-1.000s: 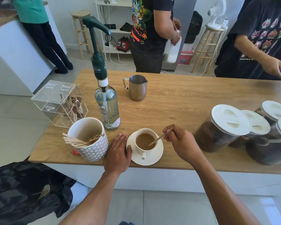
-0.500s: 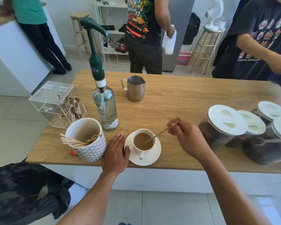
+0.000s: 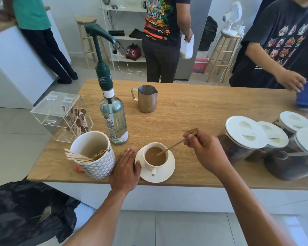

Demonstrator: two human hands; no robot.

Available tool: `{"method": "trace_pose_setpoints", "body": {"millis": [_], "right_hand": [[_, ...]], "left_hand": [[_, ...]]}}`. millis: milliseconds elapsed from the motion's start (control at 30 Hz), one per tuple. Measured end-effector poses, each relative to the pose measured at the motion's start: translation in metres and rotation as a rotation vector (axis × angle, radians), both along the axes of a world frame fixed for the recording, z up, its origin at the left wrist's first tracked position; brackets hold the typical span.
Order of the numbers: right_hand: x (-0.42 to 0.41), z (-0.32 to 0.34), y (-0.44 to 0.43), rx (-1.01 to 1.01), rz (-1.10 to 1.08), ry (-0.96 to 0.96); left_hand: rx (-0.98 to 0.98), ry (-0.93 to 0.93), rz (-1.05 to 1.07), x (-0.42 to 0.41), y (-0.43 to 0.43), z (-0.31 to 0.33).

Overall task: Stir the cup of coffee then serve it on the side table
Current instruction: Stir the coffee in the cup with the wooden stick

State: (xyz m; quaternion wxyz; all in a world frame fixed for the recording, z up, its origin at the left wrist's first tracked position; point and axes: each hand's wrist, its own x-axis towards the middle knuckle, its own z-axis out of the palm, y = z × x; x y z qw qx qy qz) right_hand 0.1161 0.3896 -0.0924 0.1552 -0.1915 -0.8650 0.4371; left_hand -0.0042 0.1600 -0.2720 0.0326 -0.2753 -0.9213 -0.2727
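Note:
A white cup of milky coffee (image 3: 156,156) stands on a white saucer (image 3: 164,172) near the front edge of the wooden counter (image 3: 194,114). My right hand (image 3: 205,150) pinches a thin wooden stir stick (image 3: 176,144) whose lower tip dips into the coffee. My left hand (image 3: 125,170) lies flat on the counter, its thumb touching the saucer's left rim.
A patterned cup of stir sticks (image 3: 94,155), a syrup pump bottle (image 3: 113,118) and a clear sachet box (image 3: 62,115) stand at left. A steel milk jug (image 3: 147,98) sits behind. White-lidded jars (image 3: 245,137) crowd the right. Three people stand beyond the counter.
My right hand has shifted a little up and right while the stick's tip stays in the coffee. The person behind has turned away. My left hand has stayed by the saucer.

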Motion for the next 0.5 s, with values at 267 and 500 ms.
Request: {"method": "trace_pose_setpoints", "body": {"millis": [267, 500], "right_hand": [[0.0022, -0.0015, 0.0039, 0.026, -0.025, 0.002], [0.0039, 0.0004, 0.0022, -0.002, -0.053, 0.008]], "left_hand": [[-0.001, 0.007, 0.014, 0.0019, -0.0005, 0.0012], [-0.004, 0.012, 0.014, 0.0010, -0.0013, 0.0012]]}}
